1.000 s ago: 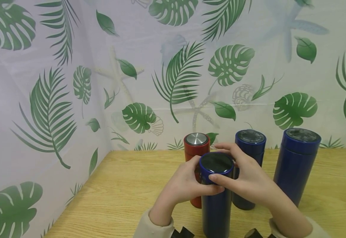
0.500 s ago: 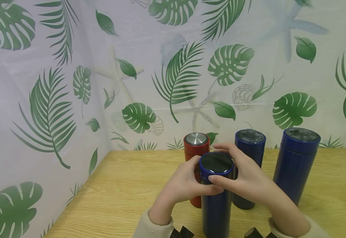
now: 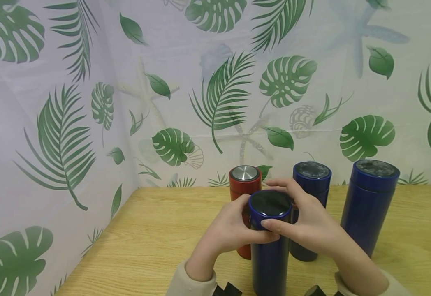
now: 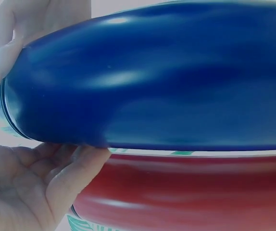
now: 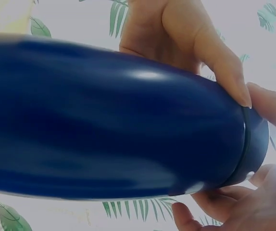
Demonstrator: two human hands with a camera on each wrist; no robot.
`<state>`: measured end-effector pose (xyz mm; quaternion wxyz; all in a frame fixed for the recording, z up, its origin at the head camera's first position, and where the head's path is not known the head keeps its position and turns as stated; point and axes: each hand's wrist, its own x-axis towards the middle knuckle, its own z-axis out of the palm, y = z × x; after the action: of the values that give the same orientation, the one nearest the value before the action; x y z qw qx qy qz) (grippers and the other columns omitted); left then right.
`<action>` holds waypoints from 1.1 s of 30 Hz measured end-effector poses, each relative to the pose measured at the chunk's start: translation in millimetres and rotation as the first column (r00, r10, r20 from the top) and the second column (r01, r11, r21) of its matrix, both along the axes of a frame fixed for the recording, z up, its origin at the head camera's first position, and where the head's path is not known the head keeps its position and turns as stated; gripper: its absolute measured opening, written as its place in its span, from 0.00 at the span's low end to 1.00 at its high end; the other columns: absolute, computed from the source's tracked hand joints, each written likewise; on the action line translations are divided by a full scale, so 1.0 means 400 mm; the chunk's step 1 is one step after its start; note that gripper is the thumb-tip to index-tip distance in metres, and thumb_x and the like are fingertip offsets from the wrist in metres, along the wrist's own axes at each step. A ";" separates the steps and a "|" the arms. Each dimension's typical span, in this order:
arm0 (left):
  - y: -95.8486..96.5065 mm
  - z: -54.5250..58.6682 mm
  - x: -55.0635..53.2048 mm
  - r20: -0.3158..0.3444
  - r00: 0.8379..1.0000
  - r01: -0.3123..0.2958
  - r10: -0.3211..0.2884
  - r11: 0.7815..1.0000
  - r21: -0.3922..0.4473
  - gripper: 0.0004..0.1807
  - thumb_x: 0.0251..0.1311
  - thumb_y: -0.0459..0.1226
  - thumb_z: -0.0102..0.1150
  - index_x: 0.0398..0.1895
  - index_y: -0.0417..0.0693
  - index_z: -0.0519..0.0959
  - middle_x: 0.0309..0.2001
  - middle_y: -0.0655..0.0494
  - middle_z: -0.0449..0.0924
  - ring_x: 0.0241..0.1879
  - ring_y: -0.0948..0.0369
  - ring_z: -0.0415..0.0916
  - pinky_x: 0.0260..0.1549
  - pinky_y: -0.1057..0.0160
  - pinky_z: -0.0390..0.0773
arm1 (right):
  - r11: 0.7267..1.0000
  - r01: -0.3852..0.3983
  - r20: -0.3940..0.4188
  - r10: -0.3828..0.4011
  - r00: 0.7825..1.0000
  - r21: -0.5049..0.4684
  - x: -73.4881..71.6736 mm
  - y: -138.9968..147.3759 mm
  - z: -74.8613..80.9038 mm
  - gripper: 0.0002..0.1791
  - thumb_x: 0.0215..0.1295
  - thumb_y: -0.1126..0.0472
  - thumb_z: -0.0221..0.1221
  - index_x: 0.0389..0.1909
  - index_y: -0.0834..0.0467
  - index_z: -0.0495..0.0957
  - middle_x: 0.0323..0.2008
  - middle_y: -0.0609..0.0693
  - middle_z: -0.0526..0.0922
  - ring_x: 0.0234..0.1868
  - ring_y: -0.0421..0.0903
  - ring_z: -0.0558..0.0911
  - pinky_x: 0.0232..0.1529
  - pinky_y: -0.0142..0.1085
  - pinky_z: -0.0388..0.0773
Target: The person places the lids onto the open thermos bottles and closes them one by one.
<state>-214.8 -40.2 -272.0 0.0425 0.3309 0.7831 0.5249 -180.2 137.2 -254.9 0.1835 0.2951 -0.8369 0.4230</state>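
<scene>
A dark blue thermos bottle (image 3: 269, 263) with a glossy black-topped lid (image 3: 269, 204) stands upright at the front of the table. My left hand (image 3: 227, 227) grips its neck just under the lid, the thumb across the near side. Pinching the blue rim of the lid, my right hand (image 3: 308, 220) has its thumb in front and fingers around the far side. In the right wrist view, a thin seam (image 5: 246, 137) separates body from lid, with fingers of both hands close by. The left wrist view shows the bottle's smooth blue side (image 4: 152, 82).
A red thermos (image 3: 243, 189) with a silver top stands close behind the held bottle. Two more blue thermoses, one behind my right hand (image 3: 311, 183) and one farther right (image 3: 369, 205), stand on the wooden table (image 3: 163, 234). Leaf-patterned cloth (image 3: 219, 94) hangs behind.
</scene>
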 end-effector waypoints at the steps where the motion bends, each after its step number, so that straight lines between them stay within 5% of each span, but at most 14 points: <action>1: 0.000 0.000 0.000 0.000 1.000 -0.001 0.001 1.000 0.000 0.29 0.40 0.39 0.69 0.49 0.48 0.69 0.37 0.62 0.76 0.32 0.66 0.74 0.32 0.67 0.74 | 1.000 0.005 0.005 -0.005 1.000 -0.005 0.001 -0.001 0.000 0.33 0.49 0.59 0.65 0.56 0.53 0.61 0.48 0.52 0.75 0.42 0.45 0.76 0.41 0.44 0.70; 13: 0.000 0.005 0.007 -0.010 0.999 -0.039 0.039 0.999 -0.007 0.29 0.37 0.38 0.71 0.47 0.47 0.71 0.35 0.63 0.76 0.30 0.67 0.73 0.32 0.68 0.73 | 0.998 0.046 0.018 -0.045 0.999 -0.042 0.006 -0.009 -0.001 0.35 0.46 0.58 0.67 0.55 0.55 0.62 0.47 0.53 0.75 0.42 0.49 0.77 0.40 0.48 0.71; 33: 0.005 0.009 0.016 -0.026 0.994 -0.106 0.105 0.994 -0.024 0.28 0.36 0.37 0.71 0.45 0.46 0.72 0.33 0.63 0.77 0.29 0.69 0.74 0.30 0.69 0.73 | 0.993 0.111 0.007 -0.111 0.994 -0.038 0.014 -0.024 0.002 0.29 0.45 0.54 0.68 0.48 0.55 0.67 0.42 0.50 0.75 0.36 0.43 0.78 0.33 0.38 0.74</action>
<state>-208.6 -38.2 -268.4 0.0095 0.2949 0.8066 0.5122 -174.5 127.7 -254.3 0.2102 0.2436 -0.8441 0.4288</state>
